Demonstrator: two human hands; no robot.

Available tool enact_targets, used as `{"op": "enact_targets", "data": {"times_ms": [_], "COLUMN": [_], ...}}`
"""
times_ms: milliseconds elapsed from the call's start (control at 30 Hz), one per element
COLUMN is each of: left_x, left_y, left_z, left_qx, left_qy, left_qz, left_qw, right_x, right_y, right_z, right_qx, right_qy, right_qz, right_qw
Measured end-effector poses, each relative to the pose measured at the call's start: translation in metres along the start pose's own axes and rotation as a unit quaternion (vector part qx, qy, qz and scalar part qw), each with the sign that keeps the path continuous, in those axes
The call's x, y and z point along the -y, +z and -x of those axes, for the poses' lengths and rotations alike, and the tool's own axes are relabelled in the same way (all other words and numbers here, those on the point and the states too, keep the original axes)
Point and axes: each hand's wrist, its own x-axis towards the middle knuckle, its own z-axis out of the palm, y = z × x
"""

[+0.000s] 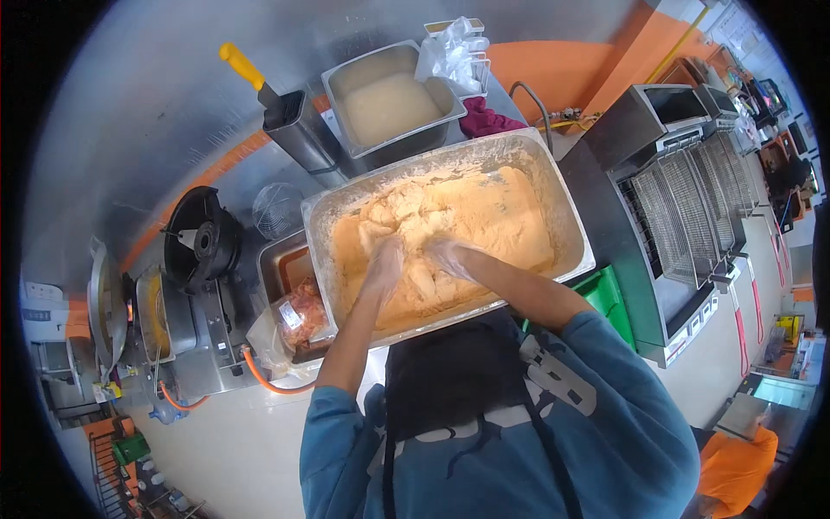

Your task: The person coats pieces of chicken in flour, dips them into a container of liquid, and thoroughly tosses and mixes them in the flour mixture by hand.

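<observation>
A large metal pan (pixel 311 240) of orange-tinted flour breading (pixel 506 207) lies before me. Flour-coated pieces that look like chicken (pixel 412 211) are heaped in its left half. My left hand (pixel 387 258), in a clear plastic glove, reaches into the heap from the near side. Also gloved, my right hand (pixel 449 254) presses in just to its right. The fingers of both hands are buried or turned away, so whether they grip a piece is hidden. More coated pieces (pixel 425 276) lie between my wrists.
Behind the pan stands a deep metal container of cloudy liquid (pixel 392 107), beside a knife holder (pixel 298 133) with a yellow-handled knife (pixel 243 65). Bagged raw meat (pixel 301 314) sits left, near a burner (pixel 204 240). Fryer baskets (pixel 681 207) are right. A person in orange (pixel 736 470) is at lower right.
</observation>
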Motion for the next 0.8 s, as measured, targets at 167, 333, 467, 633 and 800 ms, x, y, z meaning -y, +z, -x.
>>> {"op": "enact_targets", "data": {"times_ms": [167,333,467,633,800], "left_x": [0.005,0.016,0.006,0.011,0.021], "left_y": [-0.056,-0.045,0.011,-0.042,-0.030], "left_z": [0.019,0.034,0.040,0.032,0.044], "left_qx": [-0.005,0.114,0.042,-0.004,0.110], "left_qy": [0.146,-0.051,-0.079,0.043,-0.110], "left_qz": [-0.145,-0.441,-0.042,0.075,-0.196], "left_qw": [0.979,0.889,0.995,0.996,0.968], "right_x": [-0.033,-0.021,-0.002,-0.027,-0.020], "right_y": [0.044,0.042,0.024,0.006,0.028], "right_z": [0.040,0.061,0.023,0.041,0.046], "right_qx": [-0.037,-0.013,-0.053,-0.197,-0.204], "right_qy": [0.016,0.044,0.040,-0.042,0.015], "right_qz": [-0.257,-0.450,-0.410,-0.548,-0.304], "right_qw": [0.965,0.892,0.910,0.812,0.931]}}
